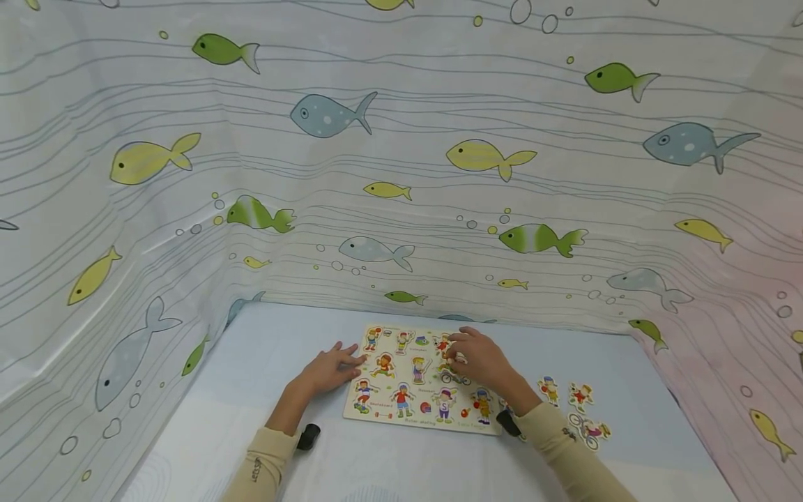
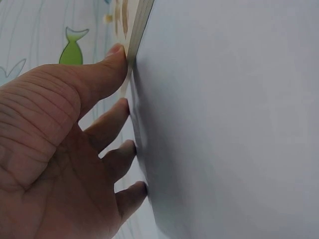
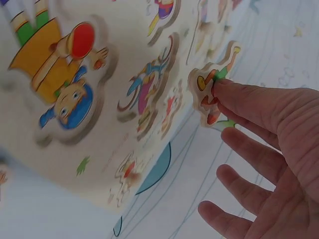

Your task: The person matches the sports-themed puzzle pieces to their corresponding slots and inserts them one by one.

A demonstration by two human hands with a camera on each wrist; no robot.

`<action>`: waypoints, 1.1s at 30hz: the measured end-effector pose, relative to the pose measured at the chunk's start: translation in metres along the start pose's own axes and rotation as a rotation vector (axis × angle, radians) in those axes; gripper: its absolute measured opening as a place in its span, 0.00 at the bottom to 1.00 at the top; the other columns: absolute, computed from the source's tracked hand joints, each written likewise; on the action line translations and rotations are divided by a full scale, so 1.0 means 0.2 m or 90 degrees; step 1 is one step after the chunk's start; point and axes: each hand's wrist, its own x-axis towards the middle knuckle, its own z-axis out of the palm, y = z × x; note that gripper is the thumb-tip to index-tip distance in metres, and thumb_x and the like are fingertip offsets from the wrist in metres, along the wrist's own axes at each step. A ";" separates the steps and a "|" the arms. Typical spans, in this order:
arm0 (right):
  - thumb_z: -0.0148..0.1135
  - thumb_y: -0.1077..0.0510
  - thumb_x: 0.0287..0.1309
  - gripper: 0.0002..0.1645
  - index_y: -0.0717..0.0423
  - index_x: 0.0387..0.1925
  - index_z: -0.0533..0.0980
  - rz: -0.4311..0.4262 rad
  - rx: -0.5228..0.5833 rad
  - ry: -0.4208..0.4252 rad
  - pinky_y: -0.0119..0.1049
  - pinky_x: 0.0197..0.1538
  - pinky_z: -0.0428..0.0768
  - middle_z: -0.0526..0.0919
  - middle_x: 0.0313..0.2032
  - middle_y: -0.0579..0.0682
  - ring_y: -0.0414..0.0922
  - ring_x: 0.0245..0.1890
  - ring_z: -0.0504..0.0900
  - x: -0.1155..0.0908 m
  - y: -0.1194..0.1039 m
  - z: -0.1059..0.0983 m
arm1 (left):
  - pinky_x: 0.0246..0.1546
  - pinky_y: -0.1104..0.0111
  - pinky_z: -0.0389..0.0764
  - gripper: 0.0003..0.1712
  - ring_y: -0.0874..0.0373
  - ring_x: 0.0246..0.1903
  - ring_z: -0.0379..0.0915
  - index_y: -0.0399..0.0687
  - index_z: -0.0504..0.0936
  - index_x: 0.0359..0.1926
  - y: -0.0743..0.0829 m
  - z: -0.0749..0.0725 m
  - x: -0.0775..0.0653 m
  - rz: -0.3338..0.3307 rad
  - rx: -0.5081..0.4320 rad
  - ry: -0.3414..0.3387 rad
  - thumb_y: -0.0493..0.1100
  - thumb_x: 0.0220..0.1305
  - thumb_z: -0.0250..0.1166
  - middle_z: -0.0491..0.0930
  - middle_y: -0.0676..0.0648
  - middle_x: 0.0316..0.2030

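A wooden picture puzzle board (image 1: 401, 366) with sports figures lies on the pale table. My left hand (image 1: 326, 369) is spread at its left edge. In the left wrist view the thumb (image 2: 107, 74) touches the board's side, and the other fingers reach down along the table. My right hand (image 1: 482, 359) is over the board's upper right part. Between its thumb and index finger it pinches a wooden puzzle piece (image 3: 204, 82), a small figure with green on it, held tilted near the board. The other right fingers are spread apart. Part of the piece is hidden by the thumb.
To the right of the board lie several loose pieces: a figure in a blue cap (image 1: 548, 390), a red-topped figure (image 1: 580, 396) and a cyclist (image 1: 588, 430). A fish-patterned sheet (image 1: 426, 223) rises behind the table and on both sides.
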 end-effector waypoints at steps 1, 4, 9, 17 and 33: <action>0.72 0.54 0.57 0.03 0.48 0.32 0.85 0.000 0.000 -0.001 0.55 0.63 0.72 0.81 0.57 0.52 0.56 0.65 0.70 0.01 -0.01 0.01 | 0.66 0.34 0.48 0.21 0.33 0.71 0.49 0.48 0.81 0.59 0.00 0.00 0.00 0.001 0.001 0.002 0.48 0.67 0.64 0.65 0.41 0.69; 0.72 0.54 0.57 0.03 0.47 0.33 0.85 -0.003 -0.009 -0.008 0.54 0.62 0.72 0.81 0.57 0.51 0.55 0.65 0.70 0.04 -0.03 0.02 | 0.66 0.33 0.48 0.21 0.33 0.71 0.49 0.48 0.81 0.59 -0.01 0.01 0.00 0.003 0.003 0.007 0.48 0.67 0.64 0.66 0.41 0.69; 0.72 0.54 0.57 0.03 0.46 0.33 0.85 -0.015 -0.023 -0.011 0.52 0.62 0.73 0.81 0.55 0.50 0.54 0.64 0.71 0.09 -0.07 0.04 | 0.66 0.33 0.48 0.21 0.32 0.71 0.49 0.48 0.81 0.59 -0.01 0.01 0.01 0.006 -0.001 0.009 0.48 0.67 0.64 0.66 0.40 0.69; 0.71 0.56 0.58 0.04 0.50 0.35 0.86 -0.056 0.008 -0.003 0.56 0.59 0.75 0.82 0.54 0.54 0.58 0.63 0.71 0.14 -0.12 0.08 | 0.65 0.33 0.49 0.22 0.32 0.70 0.50 0.48 0.82 0.58 -0.01 0.01 0.01 0.008 0.005 0.009 0.49 0.67 0.65 0.66 0.41 0.68; 0.70 0.54 0.59 0.03 0.47 0.35 0.86 -0.081 -0.036 -0.022 0.48 0.58 0.77 0.82 0.55 0.49 0.53 0.63 0.72 0.26 -0.25 0.15 | 0.66 0.34 0.48 0.21 0.32 0.71 0.49 0.48 0.82 0.58 -0.01 0.00 0.00 0.007 -0.008 0.005 0.48 0.67 0.64 0.66 0.41 0.69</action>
